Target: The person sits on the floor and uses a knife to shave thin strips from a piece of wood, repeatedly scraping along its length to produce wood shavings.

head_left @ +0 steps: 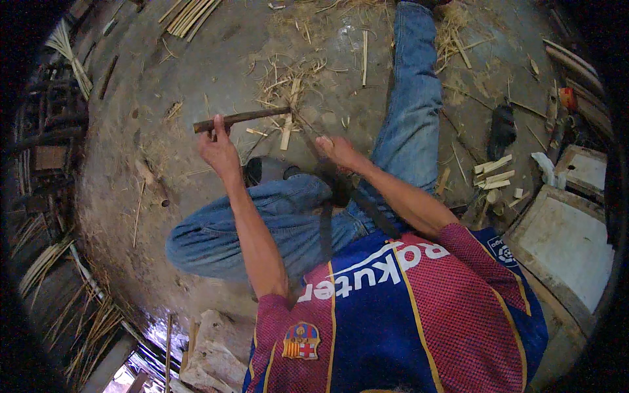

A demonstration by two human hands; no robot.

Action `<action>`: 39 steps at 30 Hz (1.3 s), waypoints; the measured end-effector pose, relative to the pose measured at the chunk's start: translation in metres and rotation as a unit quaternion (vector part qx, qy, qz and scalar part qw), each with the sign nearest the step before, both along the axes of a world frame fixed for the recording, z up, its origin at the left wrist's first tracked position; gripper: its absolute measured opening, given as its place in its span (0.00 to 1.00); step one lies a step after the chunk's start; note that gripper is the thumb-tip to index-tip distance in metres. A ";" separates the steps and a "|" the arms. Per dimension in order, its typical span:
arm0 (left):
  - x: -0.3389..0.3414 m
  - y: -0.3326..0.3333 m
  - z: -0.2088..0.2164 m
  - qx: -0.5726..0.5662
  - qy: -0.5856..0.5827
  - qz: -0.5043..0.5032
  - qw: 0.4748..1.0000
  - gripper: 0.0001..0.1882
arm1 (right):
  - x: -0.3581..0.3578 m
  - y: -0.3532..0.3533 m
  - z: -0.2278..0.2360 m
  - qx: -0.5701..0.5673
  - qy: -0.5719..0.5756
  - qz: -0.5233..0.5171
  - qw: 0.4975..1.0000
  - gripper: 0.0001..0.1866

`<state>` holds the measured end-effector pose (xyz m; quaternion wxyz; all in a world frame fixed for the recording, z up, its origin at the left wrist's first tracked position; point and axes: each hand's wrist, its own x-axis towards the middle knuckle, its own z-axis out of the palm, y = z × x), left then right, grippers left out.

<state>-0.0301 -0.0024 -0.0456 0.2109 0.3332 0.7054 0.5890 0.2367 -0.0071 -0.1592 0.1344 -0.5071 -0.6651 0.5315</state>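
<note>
My left hand [221, 152] pinches a dark brown stick [252, 116] near its left end, thumb or finger laid along it. The stick lies almost level and reaches right, over a pale split strip [287, 130] on the floor. To the right, my right hand [339, 152] is closed round a slim dark tool [309, 128], perhaps a knife, which points up and left toward the stick's right end. Its kind is too unclear to tell, and I cannot tell whether it touches the stick. Curly shavings [288, 78] lie just beyond.
My bent left leg [249, 226] and outstretched right leg [416, 98] flank the work. Pale strips are bundled [190, 18] at the far left. Short split pieces [495, 173] lie right, near a framed panel [563, 239]. A short brown log piece [152, 183] lies left.
</note>
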 end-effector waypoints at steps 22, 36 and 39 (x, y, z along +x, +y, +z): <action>0.021 0.003 -0.005 0.022 -0.027 0.018 0.999 0.11 | -0.029 -0.015 0.059 0.042 0.075 0.012 0.996 0.24; -0.002 0.003 -0.024 0.052 -0.081 -0.003 0.995 0.12 | -0.032 -0.017 0.049 0.032 0.037 0.005 0.999 0.28; 0.011 0.002 -0.017 0.072 -0.069 -0.007 0.995 0.12 | -0.014 0.002 0.027 -0.040 0.028 -0.014 0.999 0.27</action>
